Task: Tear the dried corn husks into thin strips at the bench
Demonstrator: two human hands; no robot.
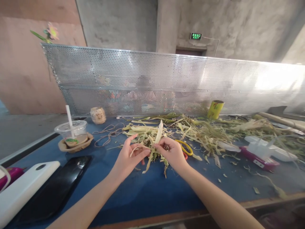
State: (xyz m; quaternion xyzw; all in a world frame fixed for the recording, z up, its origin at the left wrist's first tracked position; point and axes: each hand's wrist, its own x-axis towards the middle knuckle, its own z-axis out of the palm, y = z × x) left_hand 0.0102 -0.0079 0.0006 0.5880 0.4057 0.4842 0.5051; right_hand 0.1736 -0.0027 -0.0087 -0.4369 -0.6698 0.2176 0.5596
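Note:
Near the middle of the blue table, my left hand (pixel 132 155) pinches a thin pale strip between thumb and fingers. Beside it, my right hand (pixel 170 152) is closed on a pale husk leaf (pixel 159 131) that points upward. The fingertips of both hands are close together over a pile of dried plant strips (pixel 145 132). A narrow strip hangs down between the hands. Yellow scissor handles (pixel 186 147) show just behind my right hand, partly covered by it.
A lidded cup with a straw (pixel 71 128), a black phone (pixel 56 187) and a white case (pixel 30 190) are at left. A twine-wrapped jar (pixel 98 115) and yellow can (pixel 215 109) stand near the perforated metal screen (pixel 162 79). A power strip (pixel 258 157) lies right.

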